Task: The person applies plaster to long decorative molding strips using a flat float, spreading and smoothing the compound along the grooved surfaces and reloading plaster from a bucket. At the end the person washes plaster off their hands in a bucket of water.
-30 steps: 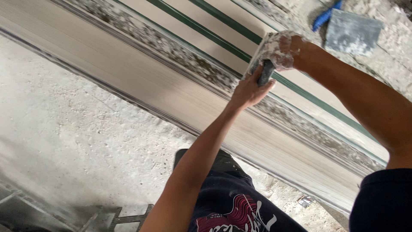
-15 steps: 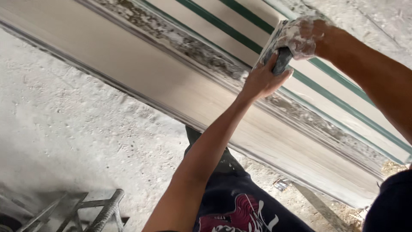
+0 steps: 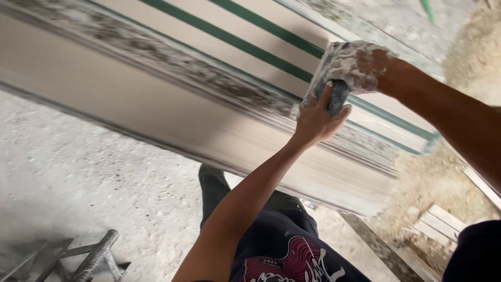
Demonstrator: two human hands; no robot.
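**Two hands on a pad at the edge of a long slab**

A long pale slab (image 3: 156, 109) runs from 10 o'clock down to 4 o'clock, its upper face marked with green stripes (image 3: 245, 42). Below it lies a rough grey floor (image 3: 94, 183), with a metal frame (image 3: 88, 258) at 7 o'clock. The right hand (image 3: 360, 68), caked in white paste, is closed around a dark pad (image 3: 338, 99) at 1 o'clock, on the slab's edge. The left hand (image 3: 315, 120) presses the same pad from below, fingers loosely curled against it.
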